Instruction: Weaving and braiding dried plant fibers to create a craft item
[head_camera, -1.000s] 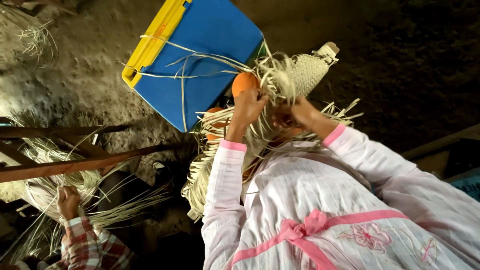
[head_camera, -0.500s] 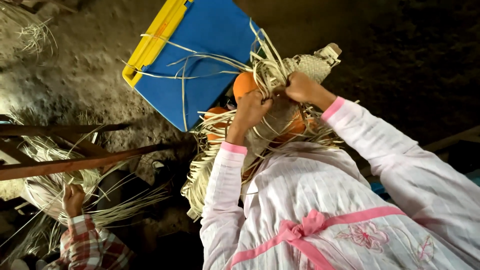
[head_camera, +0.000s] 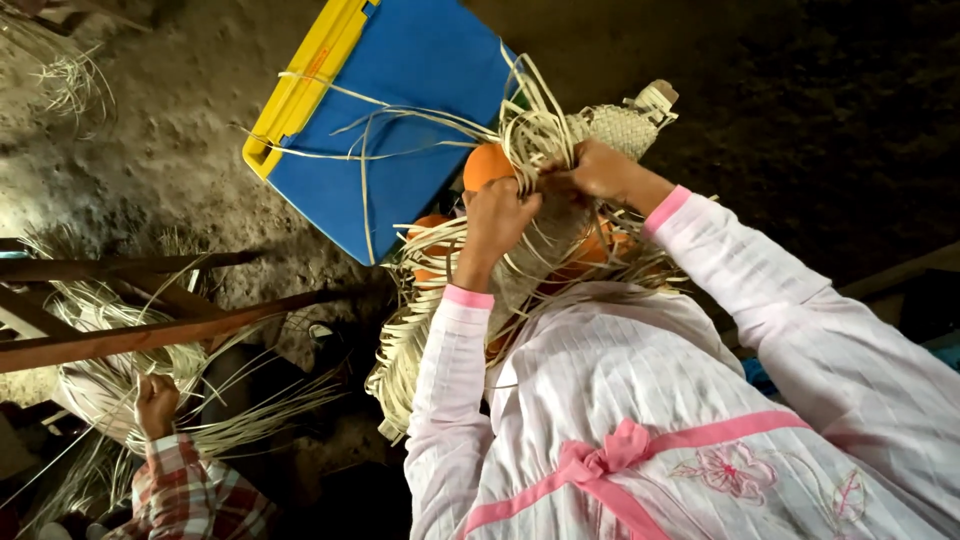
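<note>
One camera is sitting on the person's head and is looking almost straight down, over the pink dress (head_camera: 680, 420) to the dirt floor (head_camera: 150, 160). It is sitting very near the left hand (head_camera: 497, 215) and right hand (head_camera: 600, 168), which are showing in the upper middle, so the arms are filling the bottom right. It is also taking in another person's hand (head_camera: 155, 403) at the bottom left, farther off.
</note>
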